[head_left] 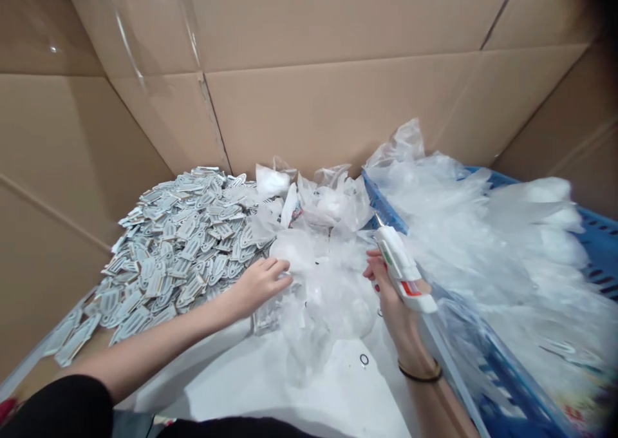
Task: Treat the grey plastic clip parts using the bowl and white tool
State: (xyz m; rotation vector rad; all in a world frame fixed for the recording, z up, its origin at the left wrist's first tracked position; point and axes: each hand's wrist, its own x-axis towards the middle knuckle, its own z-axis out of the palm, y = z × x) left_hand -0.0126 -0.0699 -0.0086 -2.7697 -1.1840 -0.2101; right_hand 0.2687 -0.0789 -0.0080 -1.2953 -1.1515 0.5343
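Observation:
My right hand (393,299) is wrapped round a white tagging gun (400,264) with red and green marks. Its thin metal needle points up and away from me. Over a loose pile of clear plastic bags (333,290), my left hand (263,283) has its fingers curled together at the edge of a frosty bag (292,250). The fingertips appear to pinch the film, partly hidden by it. Beneath the bags lies a white sheet (290,373), with a small black ring (364,359) on it.
Grey slotted plastic pieces (183,238) form a big heap on the left. At right, a blue basket (506,377) overflows with filled frosted bags (458,232). Tall cardboard walls (309,103) enclose the back and sides. More crumpled bags (338,199) lie at the back.

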